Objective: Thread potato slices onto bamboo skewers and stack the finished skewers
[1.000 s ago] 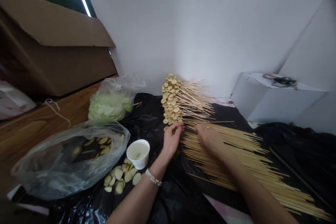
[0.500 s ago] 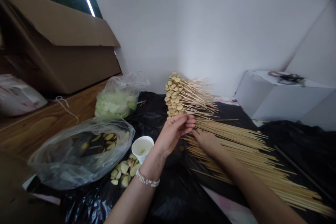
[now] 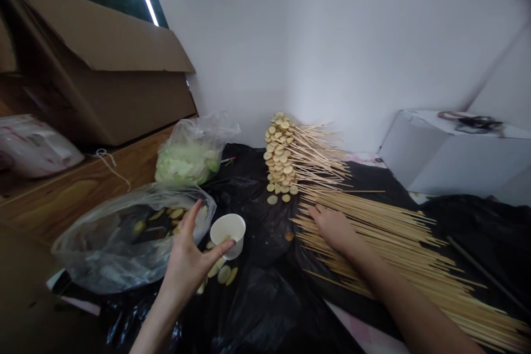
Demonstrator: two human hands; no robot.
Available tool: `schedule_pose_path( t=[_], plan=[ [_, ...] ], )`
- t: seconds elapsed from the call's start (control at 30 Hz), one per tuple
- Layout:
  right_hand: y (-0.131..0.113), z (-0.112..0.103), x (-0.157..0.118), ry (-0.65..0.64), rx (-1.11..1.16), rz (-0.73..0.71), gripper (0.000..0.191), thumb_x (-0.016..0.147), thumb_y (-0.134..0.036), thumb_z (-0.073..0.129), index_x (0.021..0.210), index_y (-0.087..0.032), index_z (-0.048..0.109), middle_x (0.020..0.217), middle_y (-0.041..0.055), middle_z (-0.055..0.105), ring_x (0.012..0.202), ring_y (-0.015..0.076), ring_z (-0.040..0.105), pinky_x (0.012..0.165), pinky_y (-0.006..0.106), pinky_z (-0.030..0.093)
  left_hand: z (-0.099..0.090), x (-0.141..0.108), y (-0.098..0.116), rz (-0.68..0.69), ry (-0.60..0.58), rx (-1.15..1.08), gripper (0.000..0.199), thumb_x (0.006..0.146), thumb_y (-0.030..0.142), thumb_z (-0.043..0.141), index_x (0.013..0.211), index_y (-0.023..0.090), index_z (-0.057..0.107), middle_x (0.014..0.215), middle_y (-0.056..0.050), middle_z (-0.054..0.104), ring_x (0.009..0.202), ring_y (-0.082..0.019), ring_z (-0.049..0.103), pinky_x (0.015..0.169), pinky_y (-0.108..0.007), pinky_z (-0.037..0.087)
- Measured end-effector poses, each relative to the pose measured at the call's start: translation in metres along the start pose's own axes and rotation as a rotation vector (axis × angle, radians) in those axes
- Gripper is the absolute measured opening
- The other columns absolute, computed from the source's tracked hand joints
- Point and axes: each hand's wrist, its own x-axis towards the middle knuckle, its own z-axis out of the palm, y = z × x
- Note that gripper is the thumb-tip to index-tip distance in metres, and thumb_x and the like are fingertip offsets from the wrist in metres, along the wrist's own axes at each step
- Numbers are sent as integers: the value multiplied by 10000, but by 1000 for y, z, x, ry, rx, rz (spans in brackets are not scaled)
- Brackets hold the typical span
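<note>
My left hand (image 3: pixel 191 257) is spread open, thumb and fingers apart, holding nothing. It hovers by a white paper cup (image 3: pixel 232 232), above several loose potato slices (image 3: pixel 224 275) partly hidden behind it. My right hand (image 3: pixel 334 228) rests on a wide spread of wooden skewers (image 3: pixel 394 243), its fingertips closed together on a skewer near the left ends. Beyond, against the wall, potato slices threaded on skewers (image 3: pixel 282 157) lie stacked, slices to the left and bare sticks to the right.
A clear plastic bag (image 3: pixel 112 254) with more potato slices lies at left. Behind it stands a bag of pale green vegetable pieces (image 3: pixel 188 163). A cardboard box (image 3: pixel 124 94) is at back left, a white box (image 3: pixel 460 149) at right. Black plastic sheeting (image 3: pixel 265 298) covers the surface.
My left hand has moved from beside the skewer stack down and left to the cup and loose slices, its fingers opening. My right hand stays over the bare skewers.
</note>
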Motion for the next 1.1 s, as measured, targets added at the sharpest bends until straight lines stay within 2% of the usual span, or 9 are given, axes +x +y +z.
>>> schedule_pose_path(
  t=[0.13, 0.23, 0.33, 0.43, 0.57, 0.8, 0.93, 1.03, 1.1],
  plan=[
    [1, 0, 0, -13, 0, 11, 282, 900, -154, 409, 1169, -185, 485, 1079, 107, 589, 871, 202, 637, 654, 260, 439, 12, -8, -6, -29, -241, 124, 864, 675, 439, 710, 1425, 242, 329, 1252, -115, 604, 1122, -305, 585, 937, -439, 464],
    [1, -1, 0, -24, -5, 10, 294, 894, -150, 416, 1178, -183, 485, 1077, 106, 591, 870, 202, 634, 659, 264, 439, 18, -12, 12, 89, -227, 111, 699, 721, 398, 677, 1356, 261, 420, 1279, -87, 589, 1131, -280, 579, 959, -410, 451],
    [0, -2, 0, -11, -11, 13, 304, 888, -142, 425, 1182, -190, 484, 1077, 105, 589, 879, 198, 628, 654, 259, 437, 23, -18, 27, 237, -247, 58, 691, 740, 311, 662, 1372, 275, 385, 1356, -79, 525, 1213, -264, 516, 1014, -398, 406],
    [0, -2, 0, -11, -3, 27, 275, 899, -137, 401, 1152, -190, 495, 1057, 104, 593, 872, 196, 626, 651, 262, 436, 28, -22, 32, 282, -268, 31, 695, 755, 265, 644, 1390, 287, 362, 1381, -74, 500, 1247, -257, 482, 1033, -402, 386],
    [1, -1, 0, -21, 9, 8, 286, 882, -131, 426, 1155, -179, 498, 1068, 110, 593, 904, 204, 622, 663, 264, 436, 40, -18, 36, 231, -249, -42, 741, 730, 318, 685, 1399, 283, 369, 1384, -76, 502, 1239, -266, 492, 1035, -399, 382],
    [1, -1, 0, -36, 13, 15, 275, 886, -143, 421, 1146, -170, 504, 1069, 122, 595, 887, 206, 632, 658, 261, 431, 61, -4, 47, -15, -298, -323, 812, 598, 349, 794, 1338, 262, 471, 1308, -97, 574, 1201, -289, 528, 1011, -393, 403],
    [1, -1, 0, -16, 13, 17, 278, 886, -139, 410, 1144, -177, 505, 1063, 110, 601, 871, 201, 633, 658, 259, 431, 49, -9, 38, 37, -258, -241, 712, 679, 406, 732, 1325, 253, 474, 1240, -98, 604, 1095, -261, 591, 918, -380, 473],
    [2, 0, -1, -13, 15, 15, 271, 884, -147, 421, 1140, -175, 507, 1065, 107, 602, 873, 202, 632, 659, 260, 433, 21, -6, 23, -1, -95, 31, 443, 761, 476, 624, 1116, 211, 611, 1017, -89, 656, 871, -233, 645, 804, -367, 510],
    [2, 0, -1, -15, 13, 19, 252, 885, -144, 420, 1115, -173, 516, 1058, 106, 603, 868, 203, 635, 656, 261, 435, 1, 0, 8, -12, 22, 249, 408, 777, 493, 590, 1057, 199, 628, 1013, -105, 646, 874, -252, 635, 815, -390, 495]
  ],
)
